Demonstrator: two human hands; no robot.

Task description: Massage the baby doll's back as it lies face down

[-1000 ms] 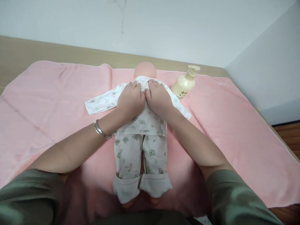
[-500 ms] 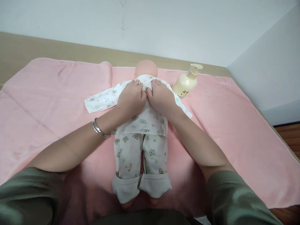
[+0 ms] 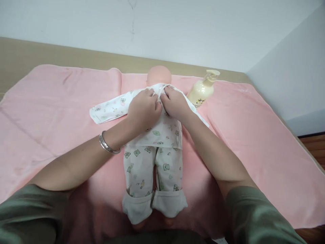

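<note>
A doll (image 3: 159, 75) lies on a pink blanket (image 3: 254, 145), dressed in a white printed shirt (image 3: 165, 134) and white printed trousers (image 3: 166, 169) with turned-up cuffs. Both hands are at the upper chest of the shirt, just below the head. My left hand (image 3: 144, 108), on the arm with a silver bangle, has its fingers curled on the cloth near the neckline. Close beside it, my right hand (image 3: 175, 104) pinches the other side of the neckline. The shirt's sleeves spread out to both sides. My fingers hide part of the collar.
A pale yellow pump bottle (image 3: 202, 90) rests on the blanket right of the doll's head. Behind the blanket runs a strip of tan surface (image 3: 76, 56) along a white wall (image 3: 190, 30). Wooden flooring (image 3: 316, 147) shows at the far right.
My fingers have curled in more on the neckline, which is bunched up between the hands. My right thumb has shifted slightly away from my left hand.
</note>
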